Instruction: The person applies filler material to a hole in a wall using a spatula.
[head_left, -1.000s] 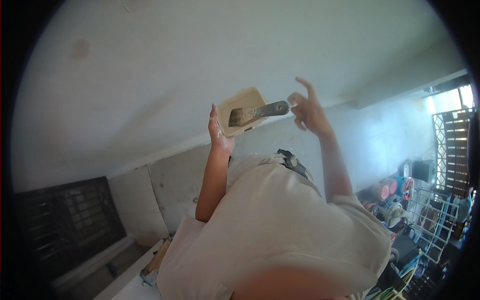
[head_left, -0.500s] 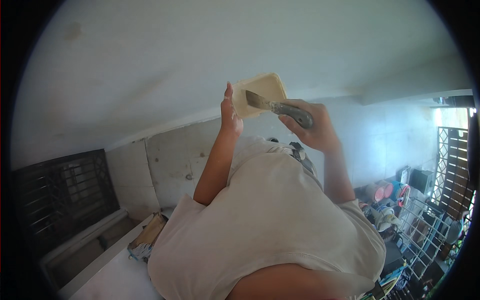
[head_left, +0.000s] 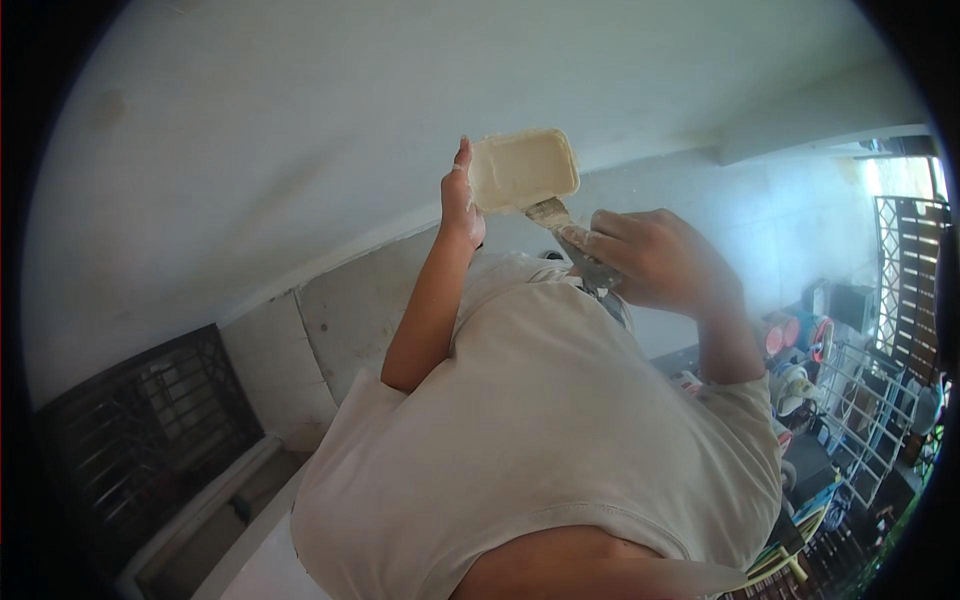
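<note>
A shallow cream-coloured plastic container [head_left: 524, 168] with rounded corners is held up before me, its inside coated with pale paste. My left hand [head_left: 461, 205] grips it by its left side, the thumb upright along the edge and whitish smears on the skin. My right hand [head_left: 660, 258] is closed round the grey handle of a putty knife [head_left: 582, 258]. The knife's blade, crusted with paste, meets the container's lower right rim. Part of the handle is hidden behind my fingers.
A pale wall [head_left: 300, 150] fills the upper view. At left is a dark barred window [head_left: 150, 410]. A white wire rack [head_left: 865, 430], pink containers [head_left: 778, 333] and other household items crowd the right, near a slatted gate [head_left: 915, 290].
The putty knife has left the container's inside and swung down to its lower right rim. My right hand has turned and moved right. The container has risen slightly.
</note>
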